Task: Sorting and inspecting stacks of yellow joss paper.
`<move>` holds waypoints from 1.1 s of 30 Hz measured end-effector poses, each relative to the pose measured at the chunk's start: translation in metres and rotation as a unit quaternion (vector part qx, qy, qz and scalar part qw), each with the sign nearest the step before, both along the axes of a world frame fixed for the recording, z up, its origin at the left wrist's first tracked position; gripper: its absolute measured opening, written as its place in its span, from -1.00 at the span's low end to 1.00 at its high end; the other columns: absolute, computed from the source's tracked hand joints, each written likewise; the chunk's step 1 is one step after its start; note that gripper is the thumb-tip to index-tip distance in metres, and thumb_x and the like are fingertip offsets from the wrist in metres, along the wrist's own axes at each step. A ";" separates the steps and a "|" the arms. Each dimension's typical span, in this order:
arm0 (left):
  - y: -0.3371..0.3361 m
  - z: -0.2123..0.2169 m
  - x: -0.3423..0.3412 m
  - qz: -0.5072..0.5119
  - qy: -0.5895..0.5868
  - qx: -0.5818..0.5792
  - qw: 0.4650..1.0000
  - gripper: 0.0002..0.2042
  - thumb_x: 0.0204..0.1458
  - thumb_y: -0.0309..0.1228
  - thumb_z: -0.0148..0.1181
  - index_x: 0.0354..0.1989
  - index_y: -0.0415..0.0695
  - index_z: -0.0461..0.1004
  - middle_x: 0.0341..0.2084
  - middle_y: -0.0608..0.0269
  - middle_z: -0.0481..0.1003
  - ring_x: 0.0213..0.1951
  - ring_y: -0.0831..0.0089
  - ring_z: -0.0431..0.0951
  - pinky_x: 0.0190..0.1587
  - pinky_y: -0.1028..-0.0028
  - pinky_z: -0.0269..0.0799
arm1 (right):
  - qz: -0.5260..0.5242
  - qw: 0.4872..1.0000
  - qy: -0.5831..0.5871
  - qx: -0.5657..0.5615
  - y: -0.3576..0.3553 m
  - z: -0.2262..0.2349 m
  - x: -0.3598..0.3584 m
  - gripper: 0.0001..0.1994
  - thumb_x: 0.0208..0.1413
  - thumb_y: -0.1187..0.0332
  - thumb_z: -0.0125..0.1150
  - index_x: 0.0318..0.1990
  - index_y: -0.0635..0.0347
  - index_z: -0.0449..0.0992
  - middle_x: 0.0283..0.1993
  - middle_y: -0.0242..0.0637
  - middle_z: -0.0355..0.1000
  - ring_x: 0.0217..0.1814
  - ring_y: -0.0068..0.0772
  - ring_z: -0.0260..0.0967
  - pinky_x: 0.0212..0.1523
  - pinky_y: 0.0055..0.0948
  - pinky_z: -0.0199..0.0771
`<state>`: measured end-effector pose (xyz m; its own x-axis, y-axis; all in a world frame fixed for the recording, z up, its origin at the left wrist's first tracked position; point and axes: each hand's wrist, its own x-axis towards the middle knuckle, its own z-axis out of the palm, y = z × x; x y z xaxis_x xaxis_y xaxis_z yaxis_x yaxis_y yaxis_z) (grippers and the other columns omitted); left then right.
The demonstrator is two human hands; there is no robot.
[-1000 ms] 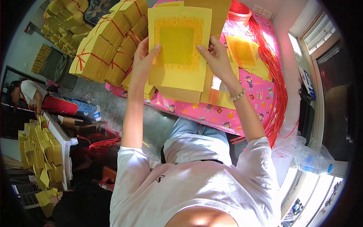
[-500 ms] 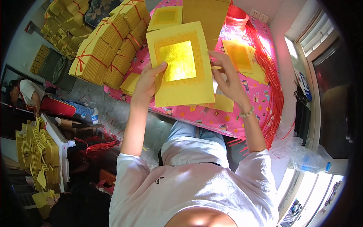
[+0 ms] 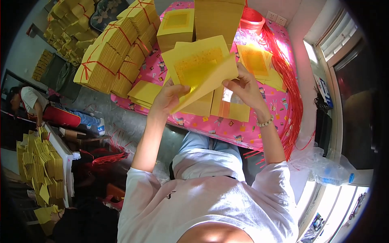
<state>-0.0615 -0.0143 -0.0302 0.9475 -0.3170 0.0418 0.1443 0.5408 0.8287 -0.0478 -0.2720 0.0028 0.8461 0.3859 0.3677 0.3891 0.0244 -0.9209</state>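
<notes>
Likely folding, the left hand [image 3: 168, 97] and right hand [image 3: 245, 86] pinch gold-patched yellow paper [image 3: 200, 69], fingers nearly together, above the pink surface [image 3: 210, 128]'s near edge, needing matched sides next.

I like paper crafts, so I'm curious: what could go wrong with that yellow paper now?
The yellow paper is curled over at the right hand, so it might get a crease.

The left hand has its thumb at the shiny patch, so pressing hard could perhaps smudge or scuff it.
</notes>
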 end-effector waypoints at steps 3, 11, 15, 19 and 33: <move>-0.002 0.005 0.004 0.031 -0.085 -0.047 0.995 -0.53 -0.03 -0.53 0.11 0.13 -0.20 0.26 0.00 0.20 0.42 0.01 0.38 0.45 0.01 0.40 0.39 | -0.006 0.998 0.036 0.057 -0.003 -0.004 0.010 -0.78 0.03 0.50 0.24 -0.13 0.28 0.49 0.01 -0.32 0.26 0.03 -0.51 0.31 -0.02 -0.50 0.44; 0.023 0.047 0.031 -0.083 -0.050 -0.063 0.993 -0.52 0.06 -0.38 0.12 0.16 -0.19 0.20 -0.20 0.22 0.46 -0.15 0.44 0.49 -0.08 0.48 0.40 | -0.047 0.986 -0.060 -0.146 -0.006 0.030 0.016 -0.77 0.01 0.44 0.23 -0.16 0.32 0.48 -0.14 -0.38 0.31 -0.14 -0.60 0.31 -0.18 -0.60 0.39; 0.003 0.064 0.023 0.019 -0.236 0.328 0.914 -0.57 0.03 -0.42 0.18 0.10 -0.20 0.29 -0.21 0.25 0.48 -0.15 0.55 0.47 -0.09 0.54 0.38 | -0.083 0.975 -0.104 -0.179 0.004 0.044 0.018 -0.76 -0.08 0.37 0.28 -0.26 0.30 0.49 -0.26 -0.31 0.34 -0.28 -0.45 0.37 -0.31 -0.48 0.40; -0.008 0.052 0.030 0.079 -0.238 0.298 0.921 -0.61 -0.01 -0.52 0.23 0.03 -0.21 0.36 -0.17 0.28 0.49 -0.14 0.56 0.48 -0.08 0.53 0.39 | -0.112 0.959 -0.168 -0.198 0.013 0.051 0.021 -0.65 -0.09 0.34 0.31 -0.12 0.25 0.43 -0.24 -0.29 0.35 -0.25 -0.41 0.37 -0.29 -0.42 0.39; -0.028 0.000 0.036 0.152 -0.219 0.114 0.957 -0.68 0.06 -0.58 0.13 0.02 -0.23 0.33 -0.09 0.27 0.44 -0.03 0.56 0.41 0.03 0.51 0.31 | -0.020 0.996 -0.075 -0.046 0.046 -0.005 0.027 -0.48 0.08 0.37 0.21 0.14 0.32 0.15 0.06 -0.12 0.30 0.06 -0.29 0.35 0.05 -0.37 0.36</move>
